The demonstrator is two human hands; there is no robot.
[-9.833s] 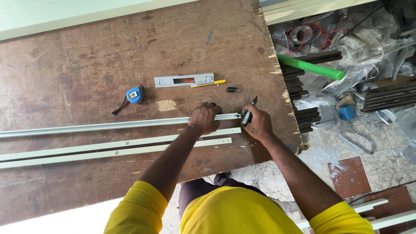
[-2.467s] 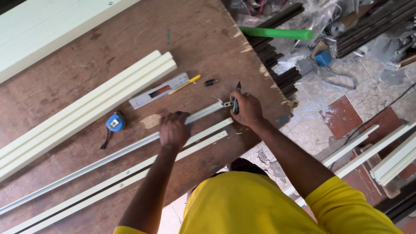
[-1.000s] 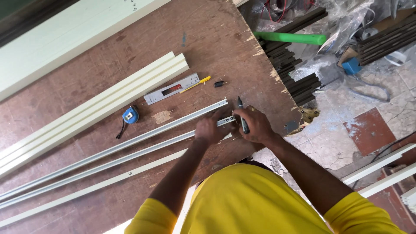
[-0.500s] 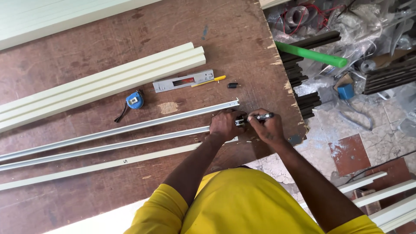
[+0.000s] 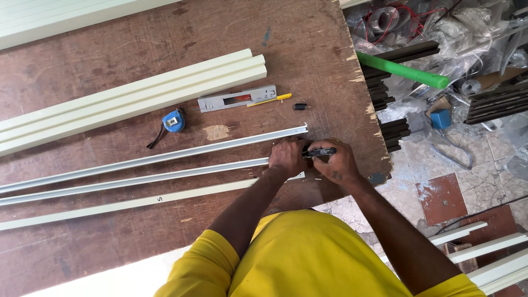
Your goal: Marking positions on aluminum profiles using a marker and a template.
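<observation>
My left hand [image 5: 287,155] presses down on the right end of the middle metal strip [image 5: 137,180] on the brown wooden bench [image 5: 110,33]. My right hand [image 5: 340,162] grips a black marker [image 5: 319,151], held level with its tip against my left hand's fingers. A second metal strip [image 5: 165,157] lies just beyond, and a cream strip [image 5: 121,204] lies on the near side. The middle strip's end is hidden under my hands.
A blue tape measure [image 5: 174,121], a grey square [image 5: 236,99], a yellow pencil [image 5: 269,99] and a small black cap [image 5: 300,106] lie beyond the strips. Cream box profiles [image 5: 132,99] run diagonally at left. Past the bench's right edge lie dark bars [image 5: 385,93], a green tube [image 5: 401,70] and clutter.
Over the earlier frames the view swung about. My hands left the far strip for the middle one. The marker, upright before, now lies level at my left fingers.
</observation>
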